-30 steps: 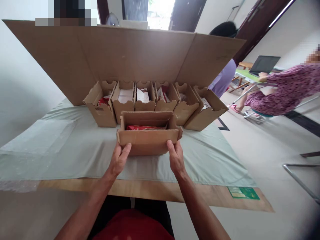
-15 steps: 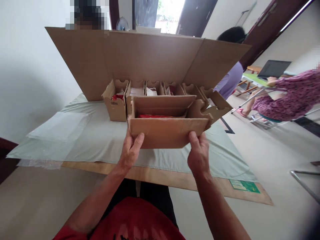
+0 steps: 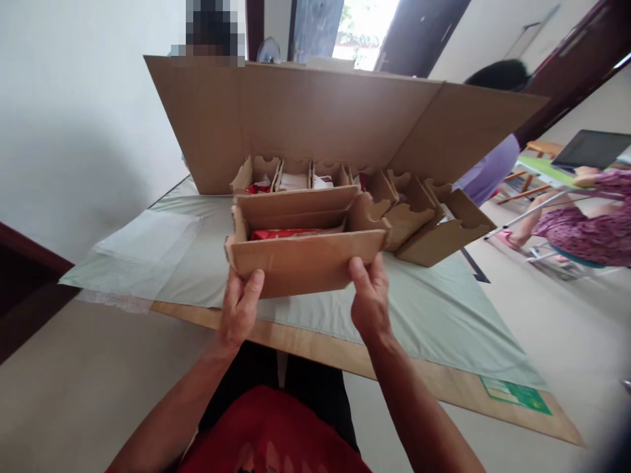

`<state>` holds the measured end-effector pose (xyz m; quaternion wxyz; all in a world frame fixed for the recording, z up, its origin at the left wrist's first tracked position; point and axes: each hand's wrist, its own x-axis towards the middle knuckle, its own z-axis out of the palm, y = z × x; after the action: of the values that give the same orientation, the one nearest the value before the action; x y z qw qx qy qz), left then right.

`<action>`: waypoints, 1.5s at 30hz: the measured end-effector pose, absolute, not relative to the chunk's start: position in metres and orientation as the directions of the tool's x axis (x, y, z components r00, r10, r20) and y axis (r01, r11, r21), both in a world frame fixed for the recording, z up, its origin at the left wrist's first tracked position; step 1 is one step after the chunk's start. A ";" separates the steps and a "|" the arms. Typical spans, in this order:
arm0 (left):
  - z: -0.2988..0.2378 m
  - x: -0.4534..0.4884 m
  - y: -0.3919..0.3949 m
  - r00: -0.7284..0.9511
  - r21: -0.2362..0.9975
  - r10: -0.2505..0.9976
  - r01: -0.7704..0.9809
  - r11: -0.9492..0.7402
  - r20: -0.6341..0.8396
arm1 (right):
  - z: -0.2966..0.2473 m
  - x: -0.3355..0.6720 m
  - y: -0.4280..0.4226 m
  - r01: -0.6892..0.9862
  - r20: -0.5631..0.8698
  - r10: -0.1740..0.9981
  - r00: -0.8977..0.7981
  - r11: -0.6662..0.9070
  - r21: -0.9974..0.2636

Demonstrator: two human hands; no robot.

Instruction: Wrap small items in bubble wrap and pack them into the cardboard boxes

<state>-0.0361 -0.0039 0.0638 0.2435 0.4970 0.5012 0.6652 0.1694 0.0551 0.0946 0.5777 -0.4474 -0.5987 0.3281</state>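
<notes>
Both my hands hold a small open cardboard box [image 3: 300, 263] lifted above the table's near edge. My left hand [image 3: 239, 309] grips its lower left corner, thumb on the front wall. My right hand [image 3: 371, 301] grips the lower right side, thumb up on the front. A red packet [image 3: 280, 233] lies inside the box. Behind it, a row of several similar small cardboard boxes [image 3: 419, 220] stands on the pale green cloth [image 3: 434, 309], some with red or white contents.
A large opened cardboard sheet [image 3: 315, 118] stands upright behind the row. Clear plastic film [image 3: 148, 240] lies at the left of the wooden table [image 3: 444, 384]. A green label [image 3: 515, 394] sits at its right corner. A seated person [image 3: 586, 230] with a laptop is at right.
The box has been lifted off the cloth and brought toward me in both hands. My view has swung to the left, so the table now looks tilted.
</notes>
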 end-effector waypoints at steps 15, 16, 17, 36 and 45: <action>0.007 -0.151 0.004 -0.830 0.934 0.440 0.250 -0.257 0.343 | 0.086 -0.061 0.183 0.276 0.219 0.743 -0.632 0.480 -0.833; 0.005 -0.151 0.010 -0.816 0.927 0.449 0.272 -0.256 0.364 | 0.089 -0.070 0.188 0.297 0.224 0.755 -0.616 0.486 -0.822; 0.002 -0.150 0.015 -0.799 0.920 0.459 0.302 -0.251 0.388 | 0.090 -0.076 0.191 0.321 0.230 0.774 -0.589 0.486 -0.813; -0.021 -0.135 0.095 -0.816 0.884 0.423 0.462 0.066 0.395 | -0.003 -0.087 0.197 -0.009 0.301 0.785 -0.541 0.353 -0.936; -0.016 -0.153 0.150 -0.793 0.896 0.514 0.433 0.097 0.327 | -0.051 -0.054 0.187 -0.034 0.264 0.825 -0.500 0.285 -0.958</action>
<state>-0.1528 0.1499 -0.0156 0.0344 0.3202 0.7398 0.5908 -0.0537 0.1866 -0.0511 0.4097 -0.2870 -0.6891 0.5243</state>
